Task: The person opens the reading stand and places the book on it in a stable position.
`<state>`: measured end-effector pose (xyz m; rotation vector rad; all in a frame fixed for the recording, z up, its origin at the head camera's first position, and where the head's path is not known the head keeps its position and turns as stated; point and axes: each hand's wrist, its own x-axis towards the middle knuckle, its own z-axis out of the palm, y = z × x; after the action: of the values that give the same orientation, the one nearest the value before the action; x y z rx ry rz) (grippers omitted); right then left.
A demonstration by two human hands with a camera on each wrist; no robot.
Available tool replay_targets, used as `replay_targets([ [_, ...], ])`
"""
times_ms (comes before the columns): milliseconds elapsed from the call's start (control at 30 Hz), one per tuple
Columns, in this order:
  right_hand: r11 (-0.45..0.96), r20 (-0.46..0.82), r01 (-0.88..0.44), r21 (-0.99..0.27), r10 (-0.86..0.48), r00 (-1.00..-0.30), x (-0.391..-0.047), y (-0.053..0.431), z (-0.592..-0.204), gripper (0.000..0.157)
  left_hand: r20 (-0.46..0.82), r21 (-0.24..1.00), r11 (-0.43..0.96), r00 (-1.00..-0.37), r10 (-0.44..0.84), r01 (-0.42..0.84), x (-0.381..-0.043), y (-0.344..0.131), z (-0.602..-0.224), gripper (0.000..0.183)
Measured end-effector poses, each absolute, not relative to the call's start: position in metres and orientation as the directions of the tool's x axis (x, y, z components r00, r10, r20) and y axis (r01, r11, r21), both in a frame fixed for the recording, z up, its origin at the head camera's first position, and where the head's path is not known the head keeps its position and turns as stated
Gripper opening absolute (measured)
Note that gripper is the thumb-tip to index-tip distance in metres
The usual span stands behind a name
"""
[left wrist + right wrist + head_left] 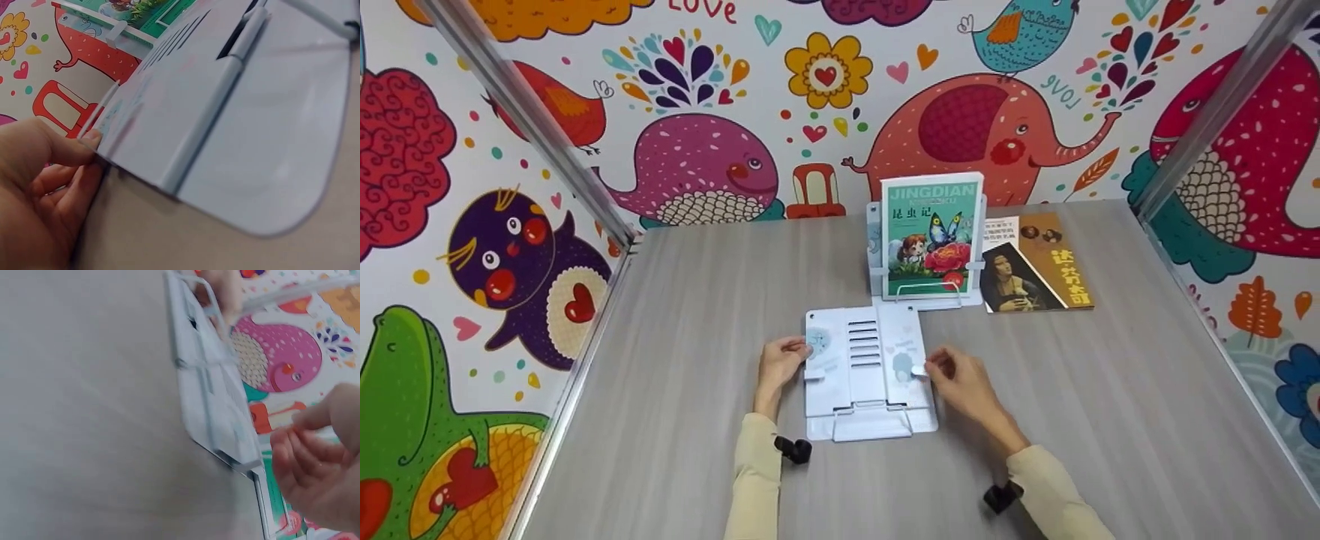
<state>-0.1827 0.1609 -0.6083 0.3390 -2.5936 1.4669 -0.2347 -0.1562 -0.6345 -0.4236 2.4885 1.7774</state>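
A pale blue-white book stand [864, 386] lies on the table with slots down its middle and a wire page holder [872, 436] at its near edge. My left hand [780, 367] pinches its left edge, thumb at the rim beside a small white tab; the left wrist view shows this hand [50, 174] close up. At the opposite edge, by the right tab [919, 370], is my right hand [964, 382]. In the right wrist view the right hand [315, 455] has loosely bent fingers beside the stand [214, 382], with nothing visible in them.
Behind, a second stand [874, 247] holds a green children's book [934, 240] upright. A brown book [1035, 262] with a portrait lies to its right. Cartoon-printed walls [825, 135] and metal posts [532, 127] bound the grey table [697, 300].
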Motion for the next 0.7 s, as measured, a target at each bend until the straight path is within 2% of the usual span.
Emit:
replay_targets([
  [100,0.529,0.174,-0.183,-0.829,-0.067,-0.982,-0.193,0.158,-0.608,0.013,-0.207,0.921,0.292,-0.958,-0.198,-0.259,-0.232,-0.160,-0.636,0.027],
  [267,0.539,0.018,-0.062,-0.840,-0.087,-0.996,-0.197,0.152,-0.613,0.021,-0.224,0.914,0.296,-0.954,-0.200,-0.277,-0.230,-0.163,-0.638,0.027],
  [500,0.527,0.002,-0.027,-0.849,-0.046,-0.999,-0.200,0.151,-0.619,0.021,-0.211,0.920,0.296,-0.962,-0.175,-0.256,-0.231,-0.160,-0.637,0.027],
  [700,0.499,-0.061,0.042,-0.866,-0.023,-0.998,-0.207,0.153,-0.619,0.026,-0.152,0.940,0.282,-0.977,-0.152,-0.190,-0.236,-0.158,-0.636,0.026],
])
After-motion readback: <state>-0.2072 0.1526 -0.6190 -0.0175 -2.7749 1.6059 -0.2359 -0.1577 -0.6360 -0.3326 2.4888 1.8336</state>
